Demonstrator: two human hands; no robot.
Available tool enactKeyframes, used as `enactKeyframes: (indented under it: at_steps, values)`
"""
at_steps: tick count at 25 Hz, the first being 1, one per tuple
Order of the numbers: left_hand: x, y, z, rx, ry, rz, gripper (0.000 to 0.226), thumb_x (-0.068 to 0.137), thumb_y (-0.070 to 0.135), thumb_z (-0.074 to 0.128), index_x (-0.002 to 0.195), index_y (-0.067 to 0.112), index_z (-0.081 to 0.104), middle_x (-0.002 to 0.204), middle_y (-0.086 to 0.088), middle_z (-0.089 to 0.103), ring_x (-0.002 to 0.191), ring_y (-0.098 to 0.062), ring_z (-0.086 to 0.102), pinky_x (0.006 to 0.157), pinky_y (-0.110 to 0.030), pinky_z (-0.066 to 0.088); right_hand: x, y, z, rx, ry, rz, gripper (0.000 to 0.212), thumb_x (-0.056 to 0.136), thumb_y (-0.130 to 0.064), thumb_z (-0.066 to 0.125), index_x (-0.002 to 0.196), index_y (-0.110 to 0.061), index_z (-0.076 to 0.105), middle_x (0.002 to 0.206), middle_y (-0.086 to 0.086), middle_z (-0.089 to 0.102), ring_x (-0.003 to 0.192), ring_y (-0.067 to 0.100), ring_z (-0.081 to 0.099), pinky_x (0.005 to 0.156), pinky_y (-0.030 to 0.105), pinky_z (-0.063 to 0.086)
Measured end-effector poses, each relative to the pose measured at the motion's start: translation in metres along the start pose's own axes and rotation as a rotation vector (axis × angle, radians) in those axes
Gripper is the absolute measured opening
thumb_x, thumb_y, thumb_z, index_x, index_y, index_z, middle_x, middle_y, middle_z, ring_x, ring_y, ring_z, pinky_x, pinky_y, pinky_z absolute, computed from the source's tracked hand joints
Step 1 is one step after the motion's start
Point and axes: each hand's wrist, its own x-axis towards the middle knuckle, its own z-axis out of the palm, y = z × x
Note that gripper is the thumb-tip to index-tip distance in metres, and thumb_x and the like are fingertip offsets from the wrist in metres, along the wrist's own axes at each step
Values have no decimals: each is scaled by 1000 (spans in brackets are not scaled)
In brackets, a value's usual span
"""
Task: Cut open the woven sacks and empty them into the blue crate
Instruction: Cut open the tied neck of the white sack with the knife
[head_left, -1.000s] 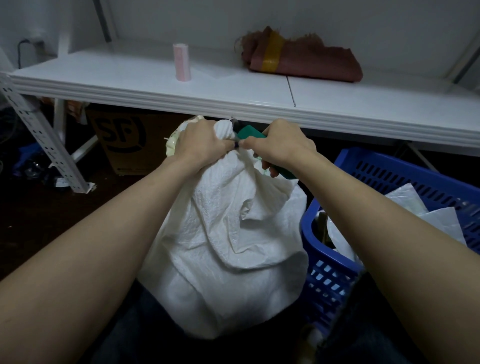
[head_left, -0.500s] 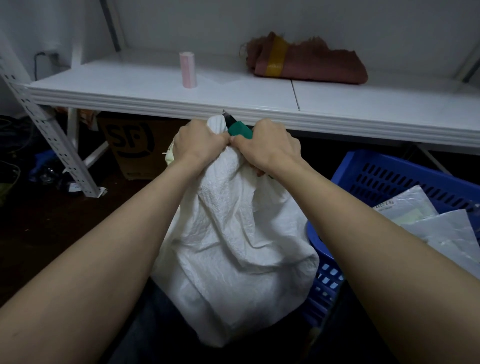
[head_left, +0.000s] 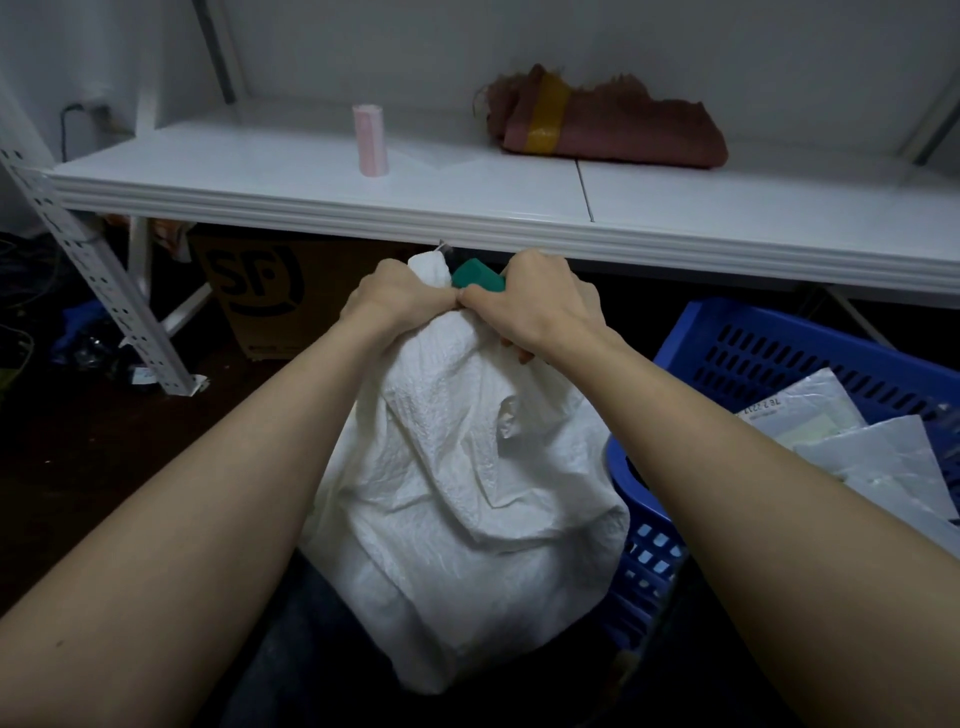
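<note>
Bulging white woven sack, neck bunched upright, touching blue crate of packets.

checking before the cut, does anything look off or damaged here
The reddish sack on the shelf is frayed along its top edge and taped. The perforated post at left leans rather than standing upright. Nothing looks spilled: the left hand grips the white sack at its neck, the right hand a green cutter.

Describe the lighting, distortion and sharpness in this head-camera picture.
Head view: white shelf brightly lit, floor beneath in deep shadow; wide-angle lens swells the near forearms; white sack, left hand gripping its neck and right hand holding the green cutter are sharp.
</note>
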Motion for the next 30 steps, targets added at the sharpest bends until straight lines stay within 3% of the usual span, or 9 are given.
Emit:
enactKeyframes:
  at_steps: [4, 6, 10, 14, 17, 20, 24, 27, 30]
  values:
    - [4, -4, -6, -144, 16, 18, 63, 65, 51, 75, 105, 6, 57, 110, -11, 64, 101, -28, 62, 88, -38, 52, -3, -6, 2, -58, 46, -46, 40, 87, -48, 48, 61, -19, 38, 77, 3, 57, 72, 27, 56, 63, 31, 36]
    - [1, -5, -6, -26, 86, 56, 64, 68, 53, 72, 107, 4, 57, 112, -12, 63, 104, -30, 60, 81, -33, 48, -2, -8, 5, -37, 34, -42, 40, 88, -47, 47, 61, -19, 38, 80, 4, 60, 74, 27, 58, 64, 31, 38]
    - [-7, -7, -1, 146, 332, 161, 58, 73, 55, 67, 97, 3, 60, 108, -18, 64, 105, -37, 57, 72, -35, 40, -2, -13, 8, 32, 17, 8, 39, 89, -47, 47, 64, -18, 38, 83, 4, 59, 74, 27, 54, 66, 31, 34]
    - [-9, -5, 1, 183, 405, 210, 42, 78, 43, 65, 91, 3, 61, 103, -21, 64, 100, -40, 58, 69, -36, 37, 1, -18, 15, 177, -25, 92, 34, 89, -50, 48, 75, -18, 50, 91, 4, 70, 82, 27, 67, 57, 27, 34]
    - [-12, -2, 2, 170, 411, 215, 33, 79, 39, 64, 78, 8, 54, 99, -21, 65, 97, -39, 58, 67, -35, 35, 3, -19, 17, 291, -34, 140, 34, 87, -51, 50, 78, -19, 53, 90, 4, 71, 84, 27, 69, 67, 29, 44]
    - [-13, -3, -1, 147, 425, 225, 32, 79, 39, 63, 75, 10, 50, 97, -21, 65, 96, -39, 58, 65, -34, 33, 6, -18, 15, 351, -45, 146, 36, 85, -54, 51, 76, -19, 54, 79, 3, 72, 72, 25, 69, 76, 33, 52]
    - [-11, -7, -5, 126, 474, 269, 33, 80, 37, 61, 87, 5, 61, 96, -22, 65, 96, -40, 58, 65, -34, 33, 8, -23, 22, 618, -97, 208, 38, 77, -49, 59, 73, -12, 62, 58, 5, 65, 50, 26, 60, 66, 40, 54]
    - [-10, -8, -6, 76, 486, 312, 32, 81, 35, 59, 84, 4, 61, 92, -22, 65, 90, -38, 58, 64, -33, 31, 7, -26, 23, 933, -192, 266, 33, 82, -34, 65, 65, -6, 58, 50, 6, 55, 39, 21, 47, 43, 27, 40]
    - [-8, -10, -7, 11, 491, 342, 26, 80, 35, 58, 73, 11, 51, 84, -20, 64, 83, -37, 58, 63, -33, 31, 5, -27, 19, 1122, -242, 265, 28, 86, -25, 66, 68, -6, 55, 55, 6, 51, 39, 16, 42, 36, 21, 33]
